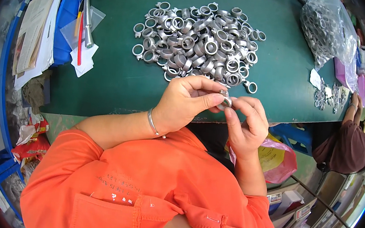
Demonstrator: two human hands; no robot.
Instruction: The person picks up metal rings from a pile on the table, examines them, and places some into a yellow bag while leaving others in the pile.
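A single grey metal ring [225, 103] with a small raised setting on top is held over the near edge of the green table. My left hand [185, 99] pinches it between thumb and fingers, and a bangle circles that wrist. From the other side, the thumb and fingertips of my right hand [250, 126] close on the same ring. Just beyond my hands spreads a large heap of similar dull grey metal rings [194, 42], with a few lying loose at its borders. My fingers partly cover the held ring.
At left, a blue bin [71, 18] with papers, a tapered metal rod [86, 21] and a red pen [80, 41]. At right, a clear bag of metal parts [322, 31], a smaller spread of shiny pieces [329, 97] and another person's arm [351, 109]. A pink plastic bag [282, 158] hangs below the table.
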